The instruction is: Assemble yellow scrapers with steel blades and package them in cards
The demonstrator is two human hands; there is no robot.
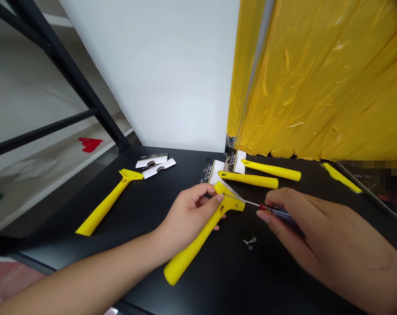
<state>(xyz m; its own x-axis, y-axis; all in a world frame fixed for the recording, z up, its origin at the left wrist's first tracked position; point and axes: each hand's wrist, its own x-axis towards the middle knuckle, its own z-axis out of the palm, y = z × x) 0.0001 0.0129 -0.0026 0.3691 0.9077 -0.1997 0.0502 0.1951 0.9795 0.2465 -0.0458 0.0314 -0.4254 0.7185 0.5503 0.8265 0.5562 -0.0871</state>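
Observation:
My left hand is closed around the head end of a yellow scraper, whose long handle slants down toward me. A thin metal blade edge shows along the top of its head. In my right hand is a screwdriver with a red and dark handle, gripped between thumb and fingers. Its shaft reaches left across the scraper head, and the tip lies close to my left thumb; whether it sits in a screw I cannot tell. Several small screws and nuts lie on the black table below the scraper.
Another yellow scraper lies at the left. Two yellow handles rest on printed cards behind my hands. More white cards lie back left. A yellow flat piece is at the right. A white panel and yellow plastic sheeting stand behind the table.

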